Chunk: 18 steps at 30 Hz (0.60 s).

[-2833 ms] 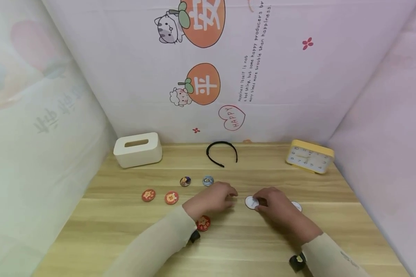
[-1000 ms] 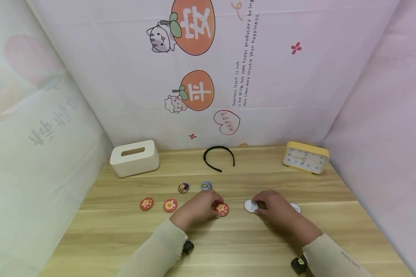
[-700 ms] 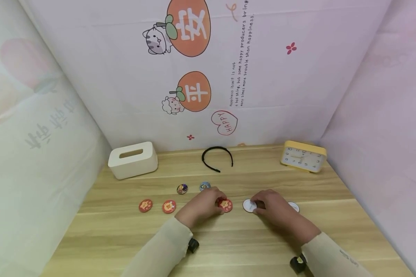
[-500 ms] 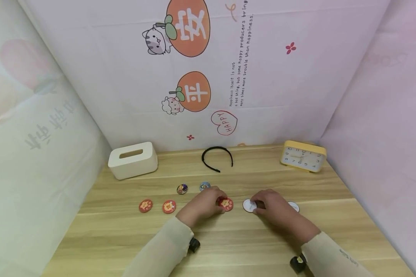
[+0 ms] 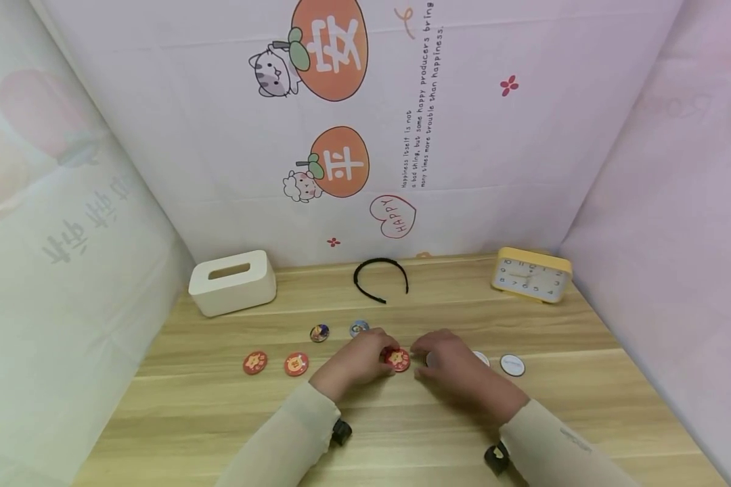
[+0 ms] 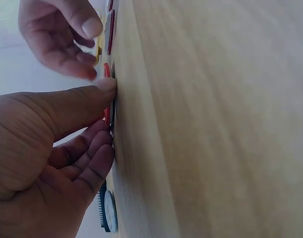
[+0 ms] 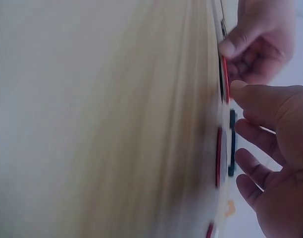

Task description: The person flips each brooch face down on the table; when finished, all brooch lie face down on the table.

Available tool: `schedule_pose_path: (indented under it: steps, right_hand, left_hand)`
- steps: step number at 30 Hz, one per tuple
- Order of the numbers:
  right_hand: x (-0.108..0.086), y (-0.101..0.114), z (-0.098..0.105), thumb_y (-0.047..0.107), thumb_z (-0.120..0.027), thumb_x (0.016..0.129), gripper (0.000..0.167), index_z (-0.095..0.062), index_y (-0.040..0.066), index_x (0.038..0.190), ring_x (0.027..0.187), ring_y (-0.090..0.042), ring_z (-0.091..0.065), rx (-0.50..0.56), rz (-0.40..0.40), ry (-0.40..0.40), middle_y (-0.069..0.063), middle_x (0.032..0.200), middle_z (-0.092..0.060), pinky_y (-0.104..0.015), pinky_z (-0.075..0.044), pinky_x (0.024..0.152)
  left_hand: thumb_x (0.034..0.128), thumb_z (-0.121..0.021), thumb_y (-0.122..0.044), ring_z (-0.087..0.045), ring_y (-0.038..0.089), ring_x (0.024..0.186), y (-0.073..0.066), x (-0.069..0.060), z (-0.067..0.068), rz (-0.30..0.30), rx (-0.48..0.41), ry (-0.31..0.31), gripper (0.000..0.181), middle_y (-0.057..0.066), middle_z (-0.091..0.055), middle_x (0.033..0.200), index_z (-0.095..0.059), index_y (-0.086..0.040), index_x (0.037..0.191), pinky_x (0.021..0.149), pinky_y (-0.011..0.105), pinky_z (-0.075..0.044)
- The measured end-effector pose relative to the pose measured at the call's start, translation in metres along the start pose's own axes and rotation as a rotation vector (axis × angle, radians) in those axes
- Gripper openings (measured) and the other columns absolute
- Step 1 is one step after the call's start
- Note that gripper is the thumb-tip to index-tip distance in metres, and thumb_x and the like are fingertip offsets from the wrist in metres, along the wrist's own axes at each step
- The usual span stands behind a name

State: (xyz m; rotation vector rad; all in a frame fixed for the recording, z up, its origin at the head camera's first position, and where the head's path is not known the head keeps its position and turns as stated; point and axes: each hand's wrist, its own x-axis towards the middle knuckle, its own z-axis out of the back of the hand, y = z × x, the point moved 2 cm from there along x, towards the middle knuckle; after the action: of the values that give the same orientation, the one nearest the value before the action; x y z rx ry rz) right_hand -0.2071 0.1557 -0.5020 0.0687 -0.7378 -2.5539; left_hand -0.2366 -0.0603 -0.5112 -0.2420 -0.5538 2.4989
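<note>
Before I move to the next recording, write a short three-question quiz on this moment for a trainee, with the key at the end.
1. Multiple choice: what does the left hand pinch?
A) the yellow clock
B) a red round badge
C) a white-faced disc

2. True or false: the black headband lies farther from the person than that badge.

3. Short answer: what stands at the far left corner of the table, seen from the person's side?

Key:
1. B
2. True
3. The white tissue box
</note>
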Motion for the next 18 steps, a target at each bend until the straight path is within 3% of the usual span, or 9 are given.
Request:
schedule_pose_path:
  steps: [7,12,18]
  right_hand:
    - [0.012,0.011,-0.013,0.011,-0.084,0.095,0.021,-0.081,0.009,0.116,0.116,-0.025,-0.065,-0.038,0.065,0.013,-0.002,0.116,-0.078,-0.053,-0.053,0.108]
    - [0.013,0.012,-0.014,0.014,-0.083,0.097,0.019,-0.081,0.009,0.115,0.118,-0.027,-0.066,-0.068,0.086,0.005,-0.004,0.117,-0.078,-0.054,-0.053,0.109]
    - [0.011,0.01,-0.012,0.023,-0.072,0.107,0.015,-0.083,0.017,0.115,0.12,-0.024,-0.067,-0.086,0.075,-0.022,0.002,0.118,-0.08,-0.052,-0.051,0.112]
  left_hand:
    - [0.0959,-0.087,-0.022,-0.064,0.009,0.103,-0.002,0.0,0.0,-0.007,-0.018,-0.01,0.027,-0.003,-0.074,0.115,-0.078,-0.014,0.121,0.095,0.029,-0.056]
    - [0.0968,-0.086,-0.025,-0.06,0.007,0.093,-0.002,-0.002,0.001,-0.012,-0.018,-0.016,0.02,-0.005,-0.071,0.107,-0.078,-0.016,0.113,0.087,0.026,-0.054]
    - [0.107,-0.073,-0.023,-0.071,0.008,0.109,0.0,-0.005,0.004,-0.052,-0.073,-0.025,0.019,-0.006,-0.079,0.118,-0.081,-0.017,0.122,0.099,0.029,-0.058]
